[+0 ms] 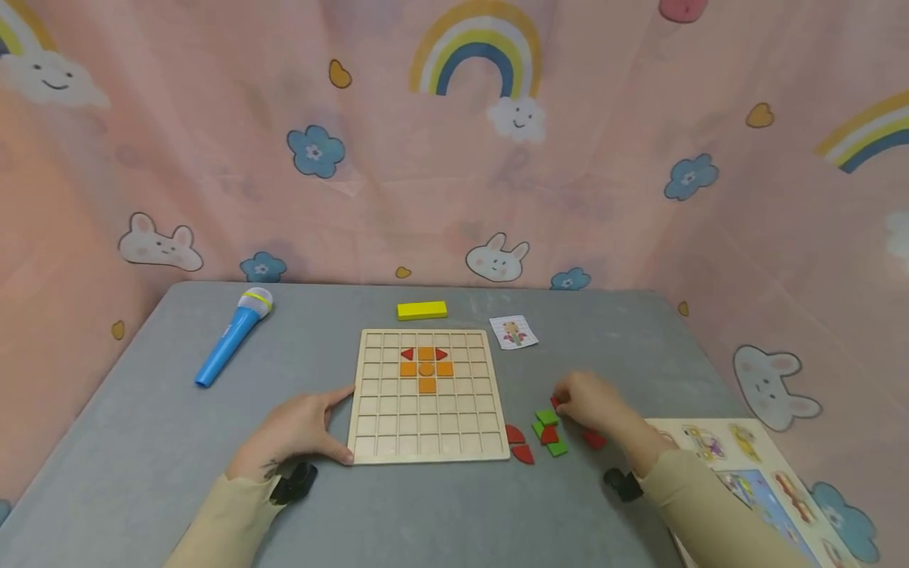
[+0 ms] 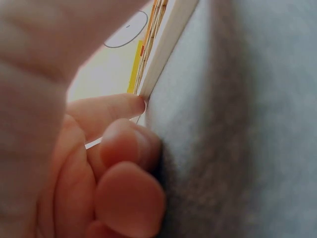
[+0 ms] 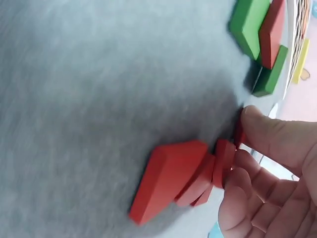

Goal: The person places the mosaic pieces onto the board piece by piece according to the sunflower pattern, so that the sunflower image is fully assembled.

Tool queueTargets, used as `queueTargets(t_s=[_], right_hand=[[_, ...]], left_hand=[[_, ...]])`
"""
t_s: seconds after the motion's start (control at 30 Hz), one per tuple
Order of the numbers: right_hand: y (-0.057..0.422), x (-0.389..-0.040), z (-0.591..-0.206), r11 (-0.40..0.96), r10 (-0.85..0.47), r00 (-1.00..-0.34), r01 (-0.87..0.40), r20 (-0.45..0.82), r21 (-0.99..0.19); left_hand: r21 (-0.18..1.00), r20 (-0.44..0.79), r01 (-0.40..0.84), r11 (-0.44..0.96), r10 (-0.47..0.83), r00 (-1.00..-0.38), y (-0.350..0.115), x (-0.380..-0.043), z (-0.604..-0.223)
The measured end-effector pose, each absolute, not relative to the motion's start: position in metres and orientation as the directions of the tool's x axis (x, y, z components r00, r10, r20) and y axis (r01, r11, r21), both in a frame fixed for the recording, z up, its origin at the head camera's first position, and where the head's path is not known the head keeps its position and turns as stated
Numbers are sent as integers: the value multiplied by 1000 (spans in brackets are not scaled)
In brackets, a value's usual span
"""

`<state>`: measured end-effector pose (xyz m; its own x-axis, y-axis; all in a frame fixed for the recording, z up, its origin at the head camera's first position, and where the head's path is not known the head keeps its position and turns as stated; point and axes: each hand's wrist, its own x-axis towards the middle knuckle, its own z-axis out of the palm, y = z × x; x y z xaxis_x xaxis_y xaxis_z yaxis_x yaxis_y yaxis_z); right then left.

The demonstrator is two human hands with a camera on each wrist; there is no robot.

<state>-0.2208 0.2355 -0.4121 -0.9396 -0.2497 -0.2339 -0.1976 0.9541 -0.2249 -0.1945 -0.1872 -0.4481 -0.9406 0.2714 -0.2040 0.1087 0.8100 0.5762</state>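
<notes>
A square wooden grid board [image 1: 387, 426] lies flat on the table. Orange squares [image 1: 427, 386] form a cross on it around an orange disc [image 1: 426, 368], with red triangles [image 1: 442, 355] either side of the top square. My left hand [image 1: 294, 430] touches the board's left side, index finger extended along the edge and thumb at the near corner. Right of the board, my right hand [image 1: 595, 404] pinches a small red piece [image 3: 239, 130] between thumb and fingers; its shape is mostly hidden. More red pieces [image 3: 166, 173] lie beside that hand.
Green pieces [image 1: 557, 448] and red quarter-round pieces [image 1: 522, 454] lie off the board's right edge. Behind are a yellow block [image 1: 422, 310] and a picture card [image 1: 514, 332]. A toy microphone [image 1: 234, 335] lies left; a picture board [image 1: 770, 481] sits under the right forearm.
</notes>
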Motion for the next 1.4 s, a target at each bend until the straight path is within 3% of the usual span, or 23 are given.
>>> queueTargets(t_s=[0.13, 0.3, 0.47, 0.67, 0.93, 1.4], right_hand=[[230, -224, -413, 951, -211, -947, -140, -243, -277], [206, -241, -407, 896, -177, -956, -59, -232, -439], [165, -258, -401, 829, -222, -961, -97, -165, -551], [122, -266, -405, 721, -326, -921, -97, -213, -686], [95, -267, -417, 769, -314, -912, -80, -265, -634], [91, -267, -422, 803, -311, -921, -123, -234, -582]], left_hand=[[581, -209, 100, 808, 267, -941, -186, -195, -449], [582, -206, 98, 807, 263, -942, -187, -195, -449], [584, -200, 103, 805, 266, -943, -187, -194, -449], [581, -204, 98, 808, 261, -944, -187, -194, -451], [580, -197, 96, 809, 254, -947, -187, -194, -450], [571, -201, 93, 816, 248, -948, -185, -194, -450]])
